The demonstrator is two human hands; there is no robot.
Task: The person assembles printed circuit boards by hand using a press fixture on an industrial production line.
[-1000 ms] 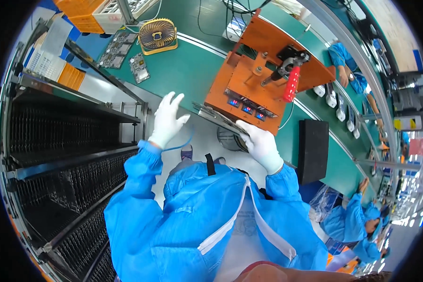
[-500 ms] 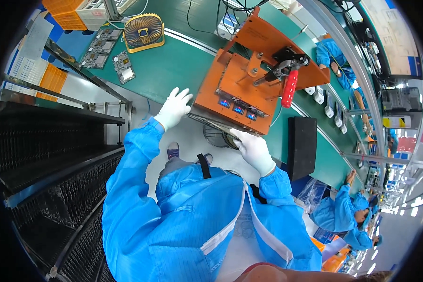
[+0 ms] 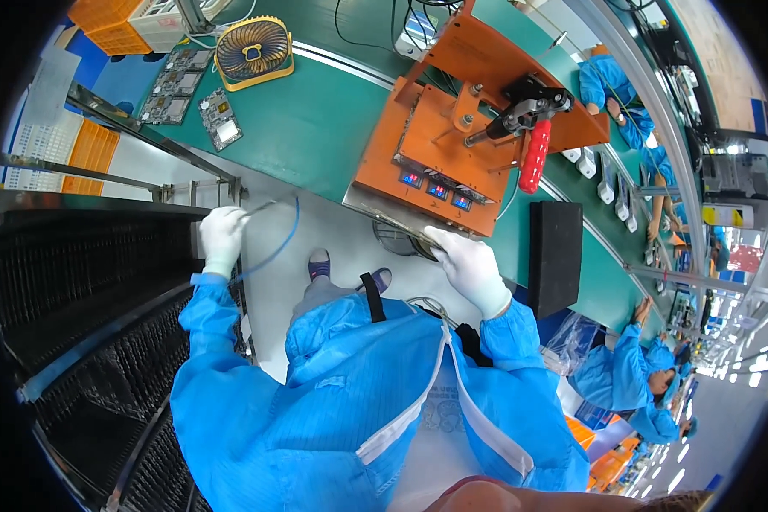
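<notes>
My left hand (image 3: 222, 239), in a white glove, is held out to the left beside a black slotted rack (image 3: 102, 256). Its fingers are closed near a thin dark strip too blurred to name. A blue cord (image 3: 290, 237) loops from that wrist. My right hand (image 3: 471, 269), also gloved, is at the front lower edge of an orange press fixture (image 3: 410, 192). Its fingers are bent together at a thin edge there; what they grip is hidden. The fixture has small lit displays and a toggle clamp with a red handle (image 3: 534, 156).
Circuit boards (image 3: 220, 119) and a yellow fan (image 3: 253, 53) stand on the green bench (image 3: 316, 128) at the far left. A black block (image 3: 556, 256) lies right of the fixture. Orange crates (image 3: 102, 30) are at the back left. Co-workers in blue (image 3: 610, 371) sit at the right.
My left hand has moved left from the fixture's front corner to the rack, and its spread fingers have closed. My right hand has stayed near the fixture's front edge.
</notes>
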